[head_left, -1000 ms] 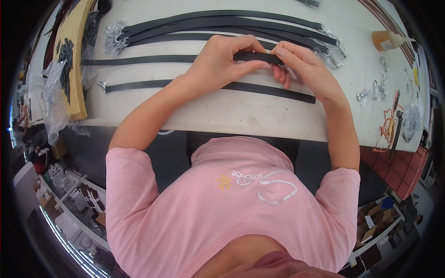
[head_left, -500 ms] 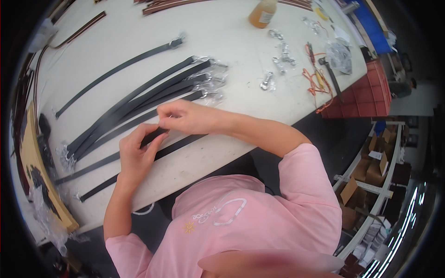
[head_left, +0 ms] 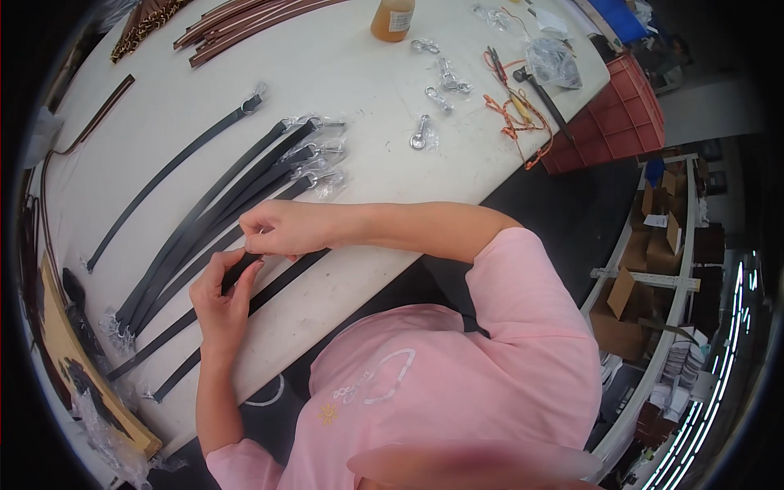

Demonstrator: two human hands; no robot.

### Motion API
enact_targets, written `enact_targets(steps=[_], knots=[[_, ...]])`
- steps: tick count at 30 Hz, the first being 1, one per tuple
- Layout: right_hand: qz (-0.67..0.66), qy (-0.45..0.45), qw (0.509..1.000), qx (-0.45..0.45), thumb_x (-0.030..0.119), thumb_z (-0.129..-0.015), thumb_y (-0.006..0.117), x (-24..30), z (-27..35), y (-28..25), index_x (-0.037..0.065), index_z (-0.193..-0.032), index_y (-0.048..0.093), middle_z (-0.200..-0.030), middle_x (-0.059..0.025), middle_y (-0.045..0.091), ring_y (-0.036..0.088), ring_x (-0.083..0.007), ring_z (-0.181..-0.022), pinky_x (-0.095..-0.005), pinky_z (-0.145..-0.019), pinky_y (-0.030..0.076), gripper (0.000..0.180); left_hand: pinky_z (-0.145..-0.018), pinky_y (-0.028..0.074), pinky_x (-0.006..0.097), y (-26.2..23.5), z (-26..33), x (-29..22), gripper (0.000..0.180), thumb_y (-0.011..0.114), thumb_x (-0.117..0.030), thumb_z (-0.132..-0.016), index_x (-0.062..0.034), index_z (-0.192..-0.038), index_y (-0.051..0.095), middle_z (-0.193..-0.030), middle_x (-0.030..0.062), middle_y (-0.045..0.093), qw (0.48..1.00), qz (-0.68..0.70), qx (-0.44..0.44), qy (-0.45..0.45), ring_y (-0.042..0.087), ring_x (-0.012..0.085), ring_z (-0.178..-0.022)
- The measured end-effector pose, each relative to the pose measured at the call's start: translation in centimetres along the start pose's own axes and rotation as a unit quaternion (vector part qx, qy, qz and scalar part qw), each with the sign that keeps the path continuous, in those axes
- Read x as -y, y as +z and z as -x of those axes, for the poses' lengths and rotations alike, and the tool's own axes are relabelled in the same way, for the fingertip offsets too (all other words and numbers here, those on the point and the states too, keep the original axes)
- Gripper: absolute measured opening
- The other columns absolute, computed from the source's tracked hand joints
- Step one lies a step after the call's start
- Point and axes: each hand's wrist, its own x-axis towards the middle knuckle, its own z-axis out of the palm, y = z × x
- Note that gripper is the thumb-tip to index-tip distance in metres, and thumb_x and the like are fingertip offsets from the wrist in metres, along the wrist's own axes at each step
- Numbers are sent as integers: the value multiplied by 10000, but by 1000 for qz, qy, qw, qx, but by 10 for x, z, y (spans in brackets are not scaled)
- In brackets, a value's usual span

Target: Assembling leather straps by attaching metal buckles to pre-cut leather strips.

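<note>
Moved since half a second ago: view is being swung, more brown strips [head_left: 245, 29] being shown at far left; left hand [head_left: 220, 300] and right hand [head_left: 286, 228] being kept together at held strap [head_left: 238, 270].
Held strap: black, being held over near left part of white table [head_left: 367, 106].
Left grip: strap is being clasped between thumb and fingers.
Right grip: fingertips are being pinched at strap's right end; exact contact is being hidden.
Near strap [head_left: 279, 285]: being seen flat on table, crossed by hands.
Strap bundle [head_left: 237, 194]: being seen just beyond hands, ends being covered by clear wrapping.
Far right: metal clasps [head_left: 448, 77], orange cord [head_left: 514, 128], black-handled tool [head_left: 545, 100] being seen on table.
</note>
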Motion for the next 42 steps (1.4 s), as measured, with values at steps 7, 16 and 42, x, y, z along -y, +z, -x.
enact_targets(steps=[7, 16, 42], knots=[[42, 12, 998, -50, 310, -983, 607, 7, 2, 7, 93, -850, 571, -732, 43, 508, 486, -63, -585, -224, -518, 390, 257, -672, 490, 259, 0, -2, 3, 192, 762, -89, -885, 26, -999, 659, -816, 101, 688, 997, 67, -27, 5, 607, 120, -715], [132, 8, 991, -23, 208, -967, 648, 8, 2, 4, 70, -915, 553, -712, 37, 511, 477, -44, -579, -209, -522, 374, 176, -632, 463, 250, -8, -1, 23, 179, 750, -119, -915, 16, -1000, 669, -776, 65, 659, 998, 61, 27, 13, 538, 99, -679], [25, 3, 998, 65, 201, -1005, 645, 4, -7, 3, 29, -1050, 554, -825, -34, 653, 636, -99, -757, -248, -702, 521, 199, -588, 254, 236, -12, -4, 29, 236, 604, -204, -981, -73, -794, 545, -703, -88, 403, 953, 269, 93, -102, 335, 18, -660]])
